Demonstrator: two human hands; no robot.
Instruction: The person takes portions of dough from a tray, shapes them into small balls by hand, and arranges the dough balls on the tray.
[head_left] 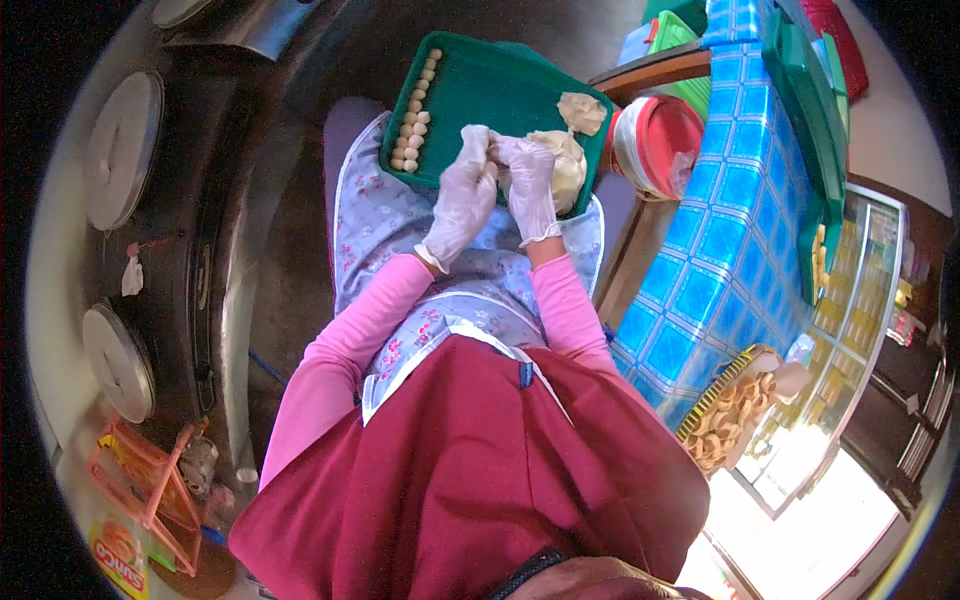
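- The left hand (462, 200), in a thin whitish glove, comes up from the lower left; its back faces the camera and its fingers bend toward the right hand (530, 185).
- The right hand, gloved likewise, leans up and to the left, its fingers curled inward.
- The hands meet at their fingertips over the near part of the tray (490, 90), thumbs and fingers drawn close together as in a pinch.
- Whether a bit of dough sits between the fingertips cannot be told: the gloves hide it and are nearly its colour. So I cannot say whether either hand is grasping something or merely closed.
- Both elbows are bent, the forearms in pink sleeves (350, 320) slanting inward from either side; the left wrist is a little lower than the right one in view.
- The green tray lies over the lap, its near edge over the flowered apron (385, 235).
- Small pale balls (414, 125) line the tray's left side, single at the far end and doubled nearer.
- A big dough lump (565, 165) lies at the tray's right, partly behind the right hand; a smaller piece (582, 113) lies just beyond it.
- Right of the tray stands a red-lidded tub (665, 145), beside the blue checked tablecloth (700, 250).
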